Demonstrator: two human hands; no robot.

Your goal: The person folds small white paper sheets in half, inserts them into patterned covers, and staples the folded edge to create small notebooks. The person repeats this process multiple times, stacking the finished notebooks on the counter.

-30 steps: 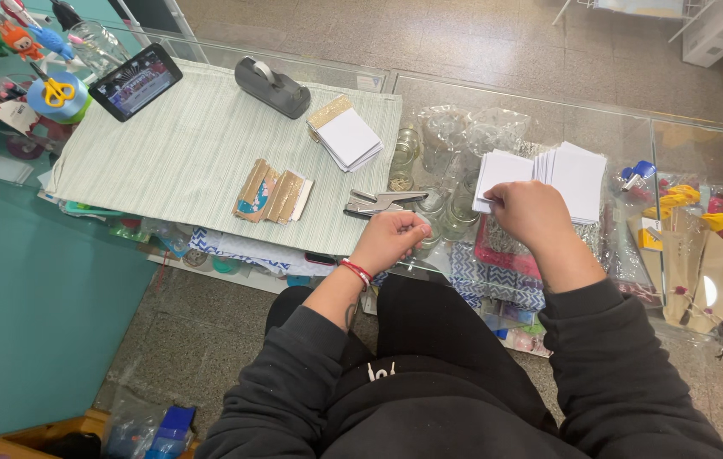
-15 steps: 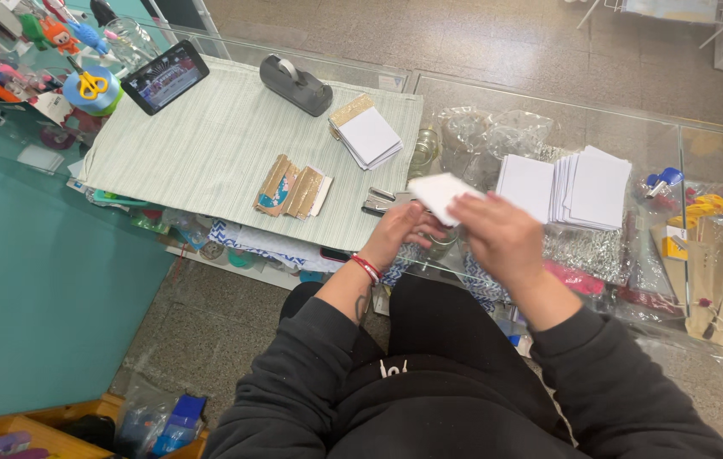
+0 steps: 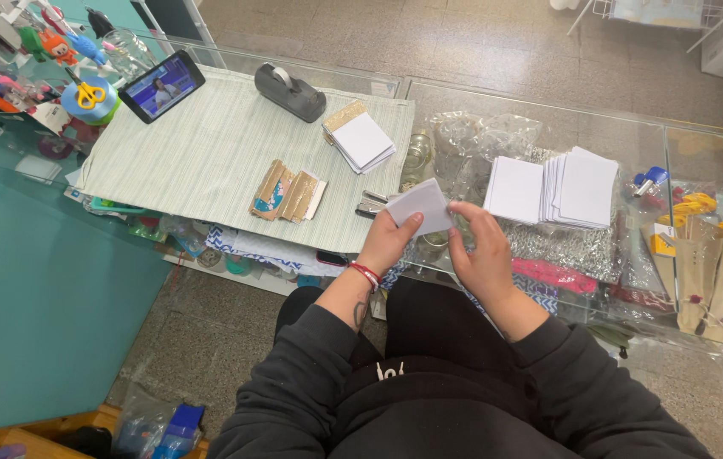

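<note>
One white card (image 3: 419,206) between two hands (image 3: 436,246)

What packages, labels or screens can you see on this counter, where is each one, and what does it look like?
Phone screen: propped at the mat's far left corner, dark rectangle showing a lit video.
Gold and brown card packets: near edge of the striped mat, flat, one with a blue picture.
White paper stacks: on the glass counter, right of the hands, fanned rectangles.
White paper piece: held by the left hand and right hand.

The right hand (image 3: 482,255) brought a white card (image 3: 419,206) to the left hand (image 3: 389,240).
</note>
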